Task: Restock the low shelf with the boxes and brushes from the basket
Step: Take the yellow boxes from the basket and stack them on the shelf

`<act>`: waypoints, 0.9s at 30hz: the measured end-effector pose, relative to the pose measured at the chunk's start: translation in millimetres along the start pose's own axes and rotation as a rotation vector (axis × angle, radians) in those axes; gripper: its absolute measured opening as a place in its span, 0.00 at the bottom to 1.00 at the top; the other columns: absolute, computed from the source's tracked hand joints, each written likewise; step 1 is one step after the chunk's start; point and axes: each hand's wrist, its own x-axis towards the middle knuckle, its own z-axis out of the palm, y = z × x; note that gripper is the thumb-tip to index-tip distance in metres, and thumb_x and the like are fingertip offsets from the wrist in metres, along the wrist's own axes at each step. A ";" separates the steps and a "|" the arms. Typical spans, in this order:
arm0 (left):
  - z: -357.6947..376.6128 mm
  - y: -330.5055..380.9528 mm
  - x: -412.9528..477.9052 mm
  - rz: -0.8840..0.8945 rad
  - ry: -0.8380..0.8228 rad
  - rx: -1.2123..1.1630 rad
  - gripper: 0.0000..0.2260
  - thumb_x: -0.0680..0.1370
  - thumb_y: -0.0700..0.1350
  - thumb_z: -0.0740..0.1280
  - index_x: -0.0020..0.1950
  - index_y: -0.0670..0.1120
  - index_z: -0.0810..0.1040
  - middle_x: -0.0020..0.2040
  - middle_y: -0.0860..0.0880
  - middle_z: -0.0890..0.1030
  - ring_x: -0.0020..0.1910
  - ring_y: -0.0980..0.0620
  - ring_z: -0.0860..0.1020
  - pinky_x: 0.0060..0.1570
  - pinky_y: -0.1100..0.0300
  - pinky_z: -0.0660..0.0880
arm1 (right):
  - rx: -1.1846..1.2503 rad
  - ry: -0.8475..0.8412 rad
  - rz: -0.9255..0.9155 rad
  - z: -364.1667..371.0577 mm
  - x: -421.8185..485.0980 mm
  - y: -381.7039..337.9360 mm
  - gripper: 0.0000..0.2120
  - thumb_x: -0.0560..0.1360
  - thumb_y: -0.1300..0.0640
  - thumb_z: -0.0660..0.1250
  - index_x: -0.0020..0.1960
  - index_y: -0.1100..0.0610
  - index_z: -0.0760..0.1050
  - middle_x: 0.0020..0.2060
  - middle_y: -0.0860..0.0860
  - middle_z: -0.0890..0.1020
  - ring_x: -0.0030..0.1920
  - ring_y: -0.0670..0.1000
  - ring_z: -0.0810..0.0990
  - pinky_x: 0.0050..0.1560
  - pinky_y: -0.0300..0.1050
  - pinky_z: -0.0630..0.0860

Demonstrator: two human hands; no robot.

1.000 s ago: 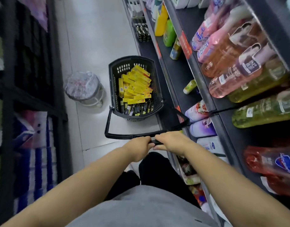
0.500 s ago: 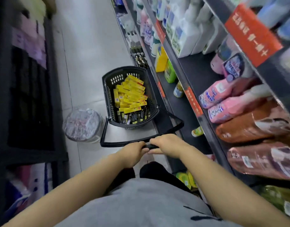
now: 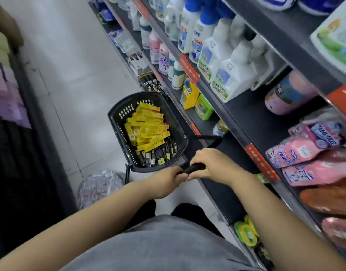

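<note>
I am gripping the black handle (image 3: 194, 167) with my left hand (image 3: 166, 180) and right hand (image 3: 209, 165), fingers curling round it. The basket (image 3: 117, 114) is sitting on the floor (image 3: 74, 75) just beside the low shelf (image 3: 221, 186), holding yellow boxes (image 3: 146, 126) and dark brushes (image 3: 158, 155).

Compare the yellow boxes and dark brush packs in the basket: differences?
Colour: the yellow boxes are bright yellow; the brush packs are dark with small pale labels. Place: the yellow boxes fill the far and middle part; the brush packs line the near end. Both lie in the black basket, its handle gripped by left hand and right hand.
</note>
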 end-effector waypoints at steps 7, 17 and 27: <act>-71.4 7.8 7.9 -0.013 0.050 -0.175 0.11 0.82 0.48 0.56 0.45 0.45 0.72 0.35 0.50 0.72 0.34 0.54 0.70 0.36 0.61 0.67 | 0.365 0.515 0.286 0.0 31.7 -32.9 0.31 0.63 0.46 0.77 0.63 0.54 0.74 0.65 0.50 0.67 0.67 0.48 0.63 0.68 0.41 0.61; -61.3 29.5 16.8 -0.065 0.028 -0.259 0.11 0.83 0.48 0.54 0.49 0.42 0.71 0.34 0.50 0.68 0.31 0.54 0.65 0.32 0.62 0.63 | 0.872 0.591 0.420 14.2 18.8 -27.5 0.55 0.59 0.45 0.76 0.77 0.49 0.48 0.76 0.45 0.52 0.72 0.49 0.62 0.68 0.43 0.64; -116.1 10.4 24.5 0.003 -0.015 -0.347 0.11 0.83 0.45 0.54 0.46 0.44 0.72 0.34 0.50 0.69 0.30 0.56 0.67 0.29 0.69 0.65 | 0.876 0.683 0.403 -8.7 74.4 -31.9 0.45 0.65 0.47 0.76 0.75 0.49 0.56 0.74 0.47 0.60 0.72 0.47 0.62 0.72 0.52 0.63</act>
